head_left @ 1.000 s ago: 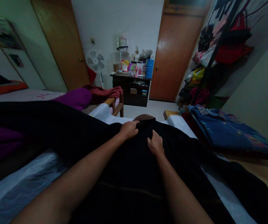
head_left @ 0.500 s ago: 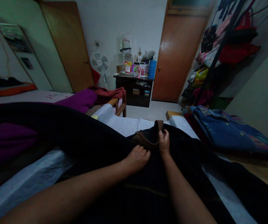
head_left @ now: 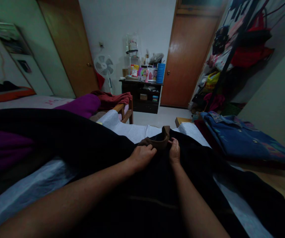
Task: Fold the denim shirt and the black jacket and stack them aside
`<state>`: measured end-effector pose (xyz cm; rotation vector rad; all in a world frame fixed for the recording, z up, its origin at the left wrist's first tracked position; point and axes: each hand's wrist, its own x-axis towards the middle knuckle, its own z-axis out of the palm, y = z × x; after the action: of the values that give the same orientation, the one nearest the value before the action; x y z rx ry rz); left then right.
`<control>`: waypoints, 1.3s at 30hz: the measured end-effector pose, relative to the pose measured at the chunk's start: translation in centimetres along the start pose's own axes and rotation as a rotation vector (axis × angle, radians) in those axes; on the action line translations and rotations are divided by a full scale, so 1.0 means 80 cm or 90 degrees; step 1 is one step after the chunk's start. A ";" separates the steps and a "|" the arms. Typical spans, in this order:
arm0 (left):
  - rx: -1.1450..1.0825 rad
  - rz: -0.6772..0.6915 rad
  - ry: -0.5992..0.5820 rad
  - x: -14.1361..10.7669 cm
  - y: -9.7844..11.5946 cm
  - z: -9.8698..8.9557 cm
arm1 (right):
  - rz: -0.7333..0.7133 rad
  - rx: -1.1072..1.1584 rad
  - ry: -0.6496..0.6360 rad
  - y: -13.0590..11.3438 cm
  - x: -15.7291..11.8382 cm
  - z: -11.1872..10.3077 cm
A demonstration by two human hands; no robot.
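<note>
We pinch the brown collar (head_left: 161,144) left-handed, left hand (head_left: 141,157) curled, right hand (head_left: 174,153) grip unclear; light, even tension avoids creases.

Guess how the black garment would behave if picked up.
Likely floppy: the garment drapes over the bedding beneath. Perhaps heavy, since it spreads so wide. Its brown collar may be slightly stiffer, as part stands up.

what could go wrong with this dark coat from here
The upright brown fabric collar might fold over unevenly between the left hand and right hand. Tugging on it could also wrinkle the black cloth garment, which lies spread over the pale padded surface.
</note>
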<state>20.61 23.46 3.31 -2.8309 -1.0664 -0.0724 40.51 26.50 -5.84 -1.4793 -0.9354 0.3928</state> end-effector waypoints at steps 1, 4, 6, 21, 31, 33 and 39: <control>0.004 -0.014 0.014 0.006 -0.011 -0.007 | 0.003 0.008 -0.010 0.000 0.000 0.000; 0.023 -0.095 0.065 0.027 -0.054 -0.028 | 0.006 0.004 -0.025 0.000 0.000 0.000; 0.038 -0.150 0.095 0.039 -0.086 -0.038 | 0.002 -0.008 -0.031 0.000 0.001 0.000; -0.141 -0.169 -0.087 0.061 -0.078 0.090 | -0.022 -0.157 -0.115 -0.013 -0.004 -0.004; -0.172 -0.484 -0.003 0.097 -0.055 0.110 | -0.168 -0.572 -0.400 -0.029 -0.025 0.013; -0.154 -0.488 0.030 0.097 -0.047 0.113 | -0.181 -0.622 -0.431 -0.033 -0.028 0.015; -0.143 -0.474 0.057 0.090 -0.045 0.113 | -0.136 -0.680 -0.439 -0.034 -0.011 0.032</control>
<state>23.65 31.98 -4.68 -2.3935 -2.1272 -0.3952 37.24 27.20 -3.93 -2.2046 -2.0394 0.2389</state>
